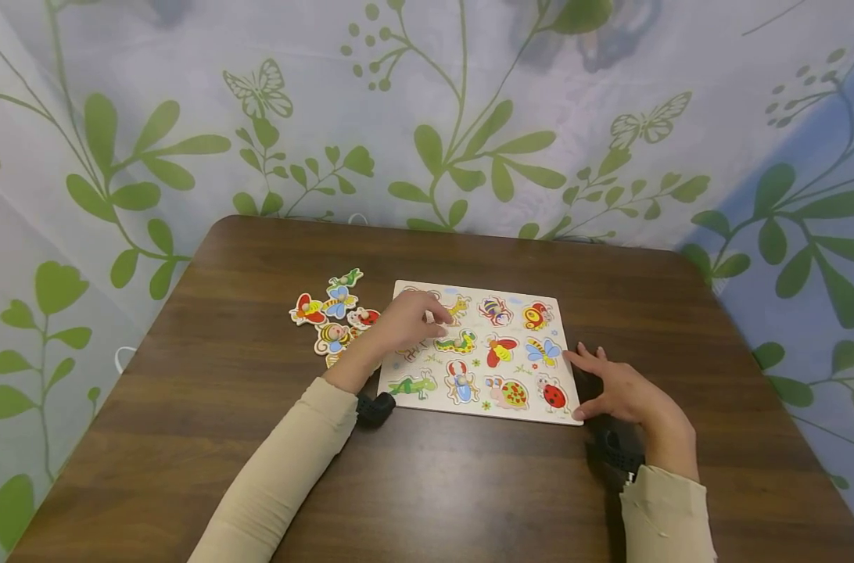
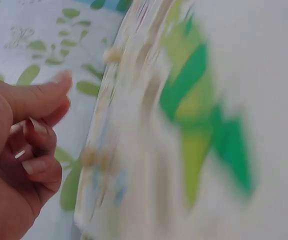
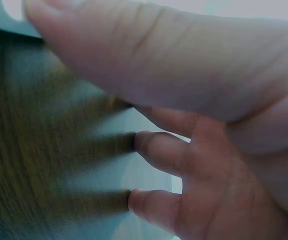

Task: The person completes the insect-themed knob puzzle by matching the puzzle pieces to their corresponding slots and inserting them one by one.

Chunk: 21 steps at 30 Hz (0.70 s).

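Observation:
A pale wooden puzzle board (image 1: pixel 427 356) printed with coloured insects lies flat on the table. My left hand (image 1: pixel 406 319) is over its left part, fingers loosely bent; in the left wrist view that hand (image 2: pixel 24 145) shows nothing between thumb and fingertips. A green caterpillar piece (image 1: pixel 457 342) and a blue beetle piece (image 1: pixel 462 381) sit on the board with small knobs. My right hand (image 1: pixel 624 391) is spread at the board's right edge, thumb at the near corner. In the right wrist view, the right fingers (image 3: pixel 159 152) reach down to the tabletop.
Several loose insect pieces with knobs, among them a bee (image 1: pixel 334 338) and a red-winged insect (image 1: pixel 307 310), lie in a heap left of the board. The brown wooden table (image 1: pixel 469 485) meets a leaf-patterned curtain (image 1: pixel 314 117) at the back.

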Available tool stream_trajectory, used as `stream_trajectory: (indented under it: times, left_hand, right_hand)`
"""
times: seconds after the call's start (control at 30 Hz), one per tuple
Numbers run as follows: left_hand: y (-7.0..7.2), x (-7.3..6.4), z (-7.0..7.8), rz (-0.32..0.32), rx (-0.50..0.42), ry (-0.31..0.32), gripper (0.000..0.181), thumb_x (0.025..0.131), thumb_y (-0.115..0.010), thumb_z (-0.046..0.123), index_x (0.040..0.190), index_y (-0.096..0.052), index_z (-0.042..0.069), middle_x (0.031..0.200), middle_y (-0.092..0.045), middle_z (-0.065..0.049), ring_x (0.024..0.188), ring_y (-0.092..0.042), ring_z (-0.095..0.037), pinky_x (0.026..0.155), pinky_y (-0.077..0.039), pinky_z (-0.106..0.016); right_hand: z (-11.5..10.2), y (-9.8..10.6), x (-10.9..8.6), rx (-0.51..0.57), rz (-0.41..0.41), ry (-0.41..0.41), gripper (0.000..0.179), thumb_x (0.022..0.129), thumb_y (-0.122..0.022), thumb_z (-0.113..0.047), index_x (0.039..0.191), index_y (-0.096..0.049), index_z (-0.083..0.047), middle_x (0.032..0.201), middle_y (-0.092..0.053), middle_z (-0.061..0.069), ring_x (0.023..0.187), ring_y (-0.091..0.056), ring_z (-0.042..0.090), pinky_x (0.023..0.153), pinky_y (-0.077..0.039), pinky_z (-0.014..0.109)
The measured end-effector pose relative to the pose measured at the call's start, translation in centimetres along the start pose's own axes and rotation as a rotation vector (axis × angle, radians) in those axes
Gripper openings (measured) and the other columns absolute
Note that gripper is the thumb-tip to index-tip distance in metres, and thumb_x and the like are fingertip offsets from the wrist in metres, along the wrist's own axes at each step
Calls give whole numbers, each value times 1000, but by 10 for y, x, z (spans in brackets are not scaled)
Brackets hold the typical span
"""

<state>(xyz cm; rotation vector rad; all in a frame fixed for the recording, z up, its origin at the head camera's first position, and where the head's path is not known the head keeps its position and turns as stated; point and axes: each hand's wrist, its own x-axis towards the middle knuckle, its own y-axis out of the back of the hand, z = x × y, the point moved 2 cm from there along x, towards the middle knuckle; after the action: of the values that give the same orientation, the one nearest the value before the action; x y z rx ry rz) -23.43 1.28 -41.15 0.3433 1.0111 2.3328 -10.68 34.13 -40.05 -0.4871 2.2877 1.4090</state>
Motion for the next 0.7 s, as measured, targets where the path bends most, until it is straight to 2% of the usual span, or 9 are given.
stream_trajectory:
  times: [0.1,0.2,0.33,0.43,0.53,0.63,0.7]
  left_hand:
    - [13,-2,-9,28,-15,9,19,87,-73,18,105,-75,17,98,-69,3,80,-57,-19,73,-46,-31]
    - [30,-7,-21,86,-41,53,19,89,-71,19,108,-74,17,95,-66,2,77,-53,-18,69,-44,-30]
    - [54,-16,-41,186,-27,103,19,91,-68,20,109,-72,14,96,-66,-3,80,-54,-20,71,-45,-32]
    - [73,-25,-60,267,20,130,20,92,-67,19,110,-71,10,100,-66,-7,82,-55,-22,74,-45,-35]
    - [86,-33,-77,336,49,194,22,92,-66,18,112,-69,8,104,-66,-11,86,-55,-26,77,-45,-39]
    - [94,-39,-90,362,82,264,26,93,-65,18,116,-67,8,110,-64,-14,94,-58,-31,83,-46,-46]
    - [96,-40,-96,352,123,308,29,93,-64,20,119,-66,9,114,-62,-15,99,-59,-33,86,-46,-49]
  right_hand:
    - [1,0,0,-9,0,0,110,62,-86,-42,154,-28,-22,161,-9,22,141,-9,58,102,-18,77]
    - [1,-1,-1,-6,2,3,111,62,-86,-42,154,-28,-22,161,-9,22,141,-9,58,102,-18,77]
    - [1,-1,0,-11,7,11,109,63,-86,-40,154,-28,-21,161,-10,21,142,-10,57,103,-19,76]
    - [-1,-1,0,-27,10,23,108,65,-86,-39,154,-28,-21,161,-12,21,142,-10,56,103,-21,75]
    - [-2,-1,-1,-28,8,24,108,65,-85,-39,154,-28,-21,161,-12,22,141,-10,57,102,-21,76]
    - [-3,0,-1,-23,6,9,108,64,-85,-39,154,-27,-21,161,-10,23,141,-10,58,102,-19,77]
    - [-3,0,-1,-23,5,6,109,64,-85,-39,154,-27,-21,160,-9,24,140,-11,59,102,-19,77]
